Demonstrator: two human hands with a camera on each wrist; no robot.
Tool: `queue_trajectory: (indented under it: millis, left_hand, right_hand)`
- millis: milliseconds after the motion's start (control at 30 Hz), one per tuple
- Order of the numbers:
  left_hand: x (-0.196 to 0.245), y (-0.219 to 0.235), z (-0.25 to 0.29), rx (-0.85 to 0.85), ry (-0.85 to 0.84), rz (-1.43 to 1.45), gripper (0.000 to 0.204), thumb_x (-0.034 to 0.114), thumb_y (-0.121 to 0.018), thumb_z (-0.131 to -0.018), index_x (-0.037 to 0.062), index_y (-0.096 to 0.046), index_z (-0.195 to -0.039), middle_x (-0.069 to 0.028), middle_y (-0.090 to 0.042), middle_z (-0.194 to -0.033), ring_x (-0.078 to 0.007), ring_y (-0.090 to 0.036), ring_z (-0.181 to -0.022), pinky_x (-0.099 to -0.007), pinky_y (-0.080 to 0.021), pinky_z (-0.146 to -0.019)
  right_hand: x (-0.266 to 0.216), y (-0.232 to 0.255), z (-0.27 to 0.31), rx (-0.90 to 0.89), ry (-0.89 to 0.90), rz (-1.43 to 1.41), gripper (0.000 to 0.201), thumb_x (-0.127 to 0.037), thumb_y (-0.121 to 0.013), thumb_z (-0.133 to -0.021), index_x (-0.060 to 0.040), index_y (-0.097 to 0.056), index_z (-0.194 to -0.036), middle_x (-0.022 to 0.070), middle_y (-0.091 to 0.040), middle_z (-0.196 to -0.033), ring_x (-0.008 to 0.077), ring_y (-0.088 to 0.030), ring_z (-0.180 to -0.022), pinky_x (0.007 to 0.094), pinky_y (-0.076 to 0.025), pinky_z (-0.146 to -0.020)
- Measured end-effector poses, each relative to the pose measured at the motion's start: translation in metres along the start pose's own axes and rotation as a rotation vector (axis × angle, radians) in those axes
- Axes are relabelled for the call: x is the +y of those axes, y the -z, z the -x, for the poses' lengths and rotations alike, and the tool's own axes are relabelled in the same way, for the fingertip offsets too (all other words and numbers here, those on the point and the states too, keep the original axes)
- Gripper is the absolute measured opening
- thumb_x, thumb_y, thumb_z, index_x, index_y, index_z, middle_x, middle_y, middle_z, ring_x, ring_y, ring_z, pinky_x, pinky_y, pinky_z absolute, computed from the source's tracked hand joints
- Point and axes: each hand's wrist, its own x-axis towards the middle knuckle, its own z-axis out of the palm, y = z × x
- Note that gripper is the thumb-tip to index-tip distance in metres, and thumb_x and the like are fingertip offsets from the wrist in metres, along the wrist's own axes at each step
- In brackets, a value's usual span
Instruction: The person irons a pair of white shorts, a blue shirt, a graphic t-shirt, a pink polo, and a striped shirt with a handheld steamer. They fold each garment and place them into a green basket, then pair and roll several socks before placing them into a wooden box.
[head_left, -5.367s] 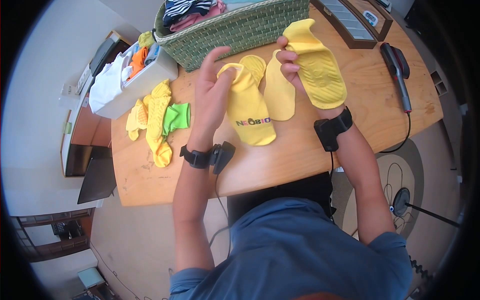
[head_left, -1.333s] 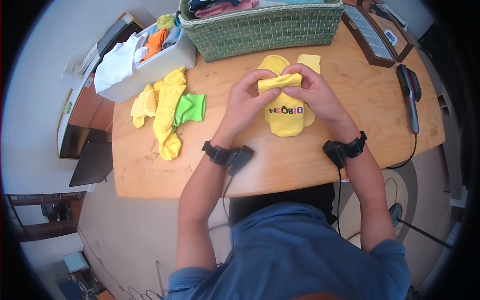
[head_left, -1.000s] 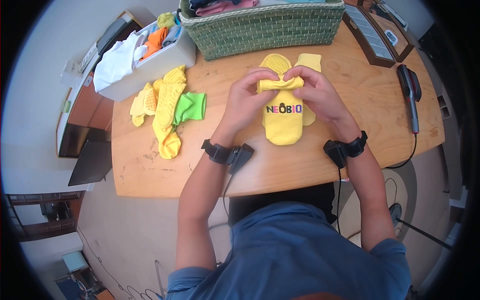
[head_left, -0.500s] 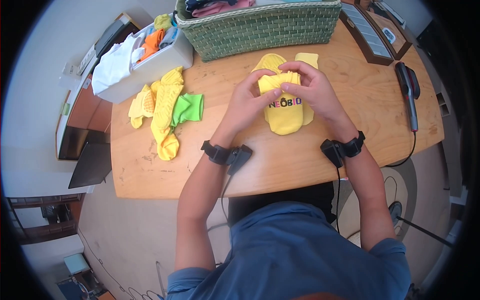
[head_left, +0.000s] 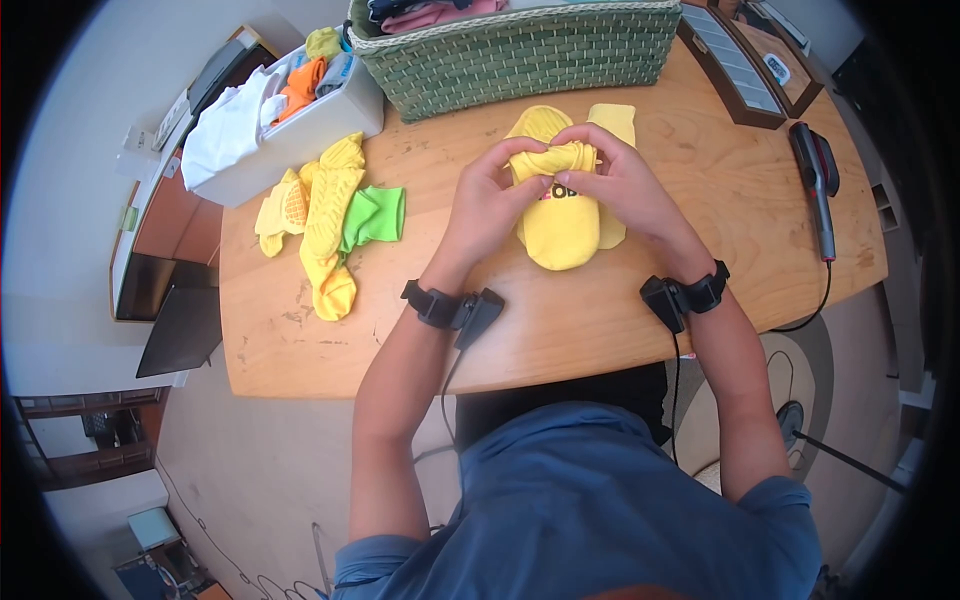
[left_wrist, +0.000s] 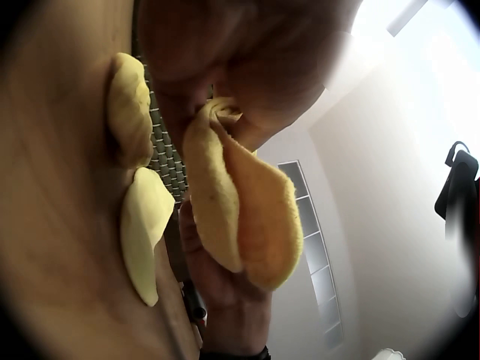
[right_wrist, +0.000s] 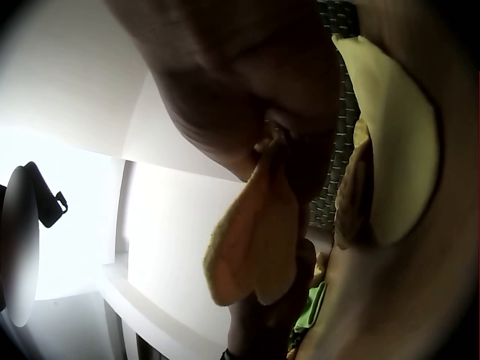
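My left hand (head_left: 488, 200) and right hand (head_left: 632, 190) pinch the bunched cuff of a pair of yellow socks (head_left: 562, 238), thumbs nearest me and fingers over the far side. The rolled cuff covers part of the coloured lettering. In the left wrist view two sock layers (left_wrist: 270, 217) hang from the fingers, spread apart at the toe ends; the right wrist view shows the same layers (right_wrist: 251, 247) in dim light. Past the hands, on the table, lie a ribbed yellow sock (head_left: 540, 121) and a smooth yellow sock (head_left: 616, 122), both partly hidden.
Left on the wooden table (head_left: 300, 350) lie crumpled yellow socks (head_left: 332, 220) and a green sock (head_left: 375, 217). Behind stand a white bin (head_left: 310, 140) of clothes and a green woven basket (head_left: 520, 65). A divided box (head_left: 735, 75) and a corded brush-like appliance (head_left: 818, 190) are at the right.
Earlier each hand held a separate yellow sock. Now both hands hold the two together. Over the last second the cuff has been folded and bunched down over the lettering.
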Motion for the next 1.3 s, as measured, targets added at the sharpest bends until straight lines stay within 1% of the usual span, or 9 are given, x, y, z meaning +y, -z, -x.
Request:
queue_trajectory:
  millis: [133, 333, 533, 633, 833, 933, 1133, 1233, 1300]
  left_hand:
    - [-0.002, 0.0, -0.001, 0.017, -0.085, 0.012, 0.032, -0.011, -0.062, -0.086, 0.0005, -0.062, -0.115, -0.008, -0.062, -0.119, -0.0159, -0.063, -0.107, -0.0294, -0.055, -0.089]
    - [-0.007, 0.004, -0.003, 0.015, -0.162, -0.03, 0.03, -0.014, -0.061, -0.083, 0.0002, -0.064, -0.109, -0.0082, -0.062, -0.122, -0.0187, -0.062, -0.112, -0.031, -0.054, -0.093]
    - [0.001, -0.005, -0.001, 0.032, -0.179, -0.004, 0.029, -0.005, -0.062, -0.089, 0.003, -0.06, -0.116, -0.0069, -0.063, -0.117, -0.0159, -0.062, -0.107, -0.0287, -0.054, -0.089]
    - [0.0, 0.002, -0.003, 0.101, 0.032, -0.022, 0.029, 0.003, -0.063, -0.093, 0.0035, -0.057, -0.122, -0.0058, -0.063, -0.115, -0.0134, -0.063, -0.102, -0.0274, -0.054, -0.086]
    - [-0.008, 0.004, -0.004, 0.061, -0.042, 0.044, 0.03, 0.008, -0.066, -0.094, 0.0031, -0.058, -0.122, -0.0066, -0.063, -0.115, -0.0125, -0.063, -0.101, -0.0268, -0.054, -0.086]
    - [-0.008, 0.007, -0.004, 0.001, -0.019, -0.045, 0.03, 0.005, -0.066, -0.093, 0.0028, -0.058, -0.122, -0.0067, -0.063, -0.116, -0.0131, -0.062, -0.105, -0.0279, -0.053, -0.09]
    - [-0.006, 0.002, -0.002, -0.028, -0.078, 0.007, 0.034, -0.003, -0.066, -0.09, 0.003, -0.058, -0.122, -0.0061, -0.061, -0.12, -0.0134, -0.063, -0.104, -0.0282, -0.054, -0.09]
    - [0.002, 0.003, -0.002, 0.057, 0.059, -0.026, 0.039, -0.003, -0.069, -0.087, 0.0024, -0.056, -0.124, -0.0061, -0.06, -0.119, -0.0134, -0.064, -0.102, -0.0285, -0.055, -0.087]
    - [-0.009, 0.005, -0.005, 0.032, 0.024, -0.048, 0.041, -0.003, -0.07, -0.086, 0.0018, -0.055, -0.124, -0.0059, -0.06, -0.118, -0.0134, -0.064, -0.101, -0.0284, -0.055, -0.085]
  right_hand:
    - [-0.003, -0.003, 0.001, -0.008, 0.003, -0.104, 0.037, -0.002, -0.066, -0.09, -0.0036, -0.056, -0.125, 0.0031, -0.061, -0.115, 0.011, -0.062, -0.104, 0.028, -0.053, -0.092]
    - [-0.006, 0.0, 0.001, 0.033, -0.138, -0.228, 0.025, -0.004, -0.064, -0.093, -0.0036, -0.063, -0.118, 0.0024, -0.063, -0.111, 0.0088, -0.06, -0.1, 0.0251, -0.051, -0.086]
    - [-0.001, 0.001, 0.001, 0.063, 0.012, -0.049, 0.016, -0.007, -0.064, -0.093, -0.0026, -0.068, -0.109, 0.0021, -0.063, -0.112, 0.0097, -0.059, -0.101, 0.0248, -0.049, -0.087]
    - [0.008, 0.001, -0.002, 0.045, 0.235, 0.083, 0.022, -0.006, -0.065, -0.092, -0.0025, -0.065, -0.114, 0.0034, -0.061, -0.118, 0.0104, -0.058, -0.105, 0.0246, -0.049, -0.088]
    - [0.002, -0.004, 0.001, 0.068, 0.039, -0.046, 0.032, -0.009, -0.067, -0.093, -0.0041, -0.059, -0.123, 0.0025, -0.06, -0.116, 0.0106, -0.058, -0.107, 0.0257, -0.05, -0.088]
    - [-0.007, 0.002, -0.002, 0.048, -0.207, 0.127, 0.029, -0.012, -0.069, -0.093, -0.0039, -0.06, -0.119, 0.001, -0.061, -0.108, 0.0085, -0.059, -0.101, 0.0252, -0.05, -0.084]
    - [0.007, 0.003, -0.003, 0.047, 0.007, -0.029, 0.025, -0.016, -0.071, -0.091, -0.0048, -0.06, -0.111, -0.0012, -0.061, -0.101, 0.0048, -0.055, -0.087, 0.0221, -0.047, -0.075]
    - [0.011, 0.009, -0.002, 0.011, 0.023, 0.06, 0.026, -0.013, -0.073, -0.087, -0.0044, -0.06, -0.107, -0.0001, -0.061, -0.103, 0.0073, -0.056, -0.09, 0.024, -0.048, -0.079]
    - [0.023, 0.014, -0.004, -0.007, 0.101, 0.241, 0.028, -0.011, -0.074, -0.083, -0.0039, -0.059, -0.106, 0.0022, -0.061, -0.104, 0.0095, -0.057, -0.093, 0.0259, -0.048, -0.081]
